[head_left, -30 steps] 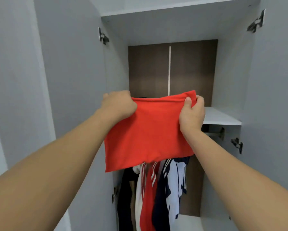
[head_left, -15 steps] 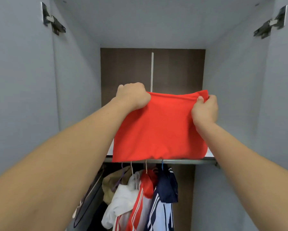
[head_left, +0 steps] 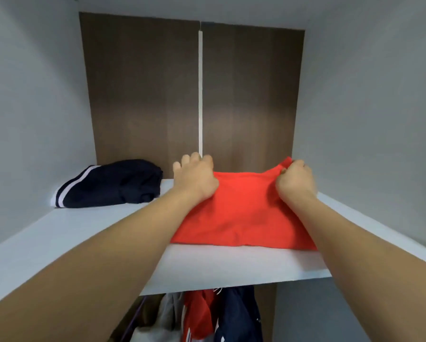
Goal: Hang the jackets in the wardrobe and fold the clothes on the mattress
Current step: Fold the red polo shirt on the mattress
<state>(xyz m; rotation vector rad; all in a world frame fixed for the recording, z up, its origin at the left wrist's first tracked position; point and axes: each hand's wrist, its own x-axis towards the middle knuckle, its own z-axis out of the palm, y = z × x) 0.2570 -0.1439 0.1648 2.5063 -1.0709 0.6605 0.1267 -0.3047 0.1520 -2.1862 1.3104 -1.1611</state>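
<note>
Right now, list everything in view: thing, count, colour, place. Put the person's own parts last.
red folded garment: one, red, lying on the shelf right of centre, its far right corner lifted.
navy folded garment: one, dark navy with white stripes, on the shelf at the back left, apart from the red one.
shelf: one, white, across the wardrobe.
back panel: one, dark brown with a pale vertical strip, behind the shelf.
hanging clothes: several, grey, red and navy, below the shelf.
left hand: one, on the red garment's far left corner.
right hand: one, pinching the far right corner.
</note>
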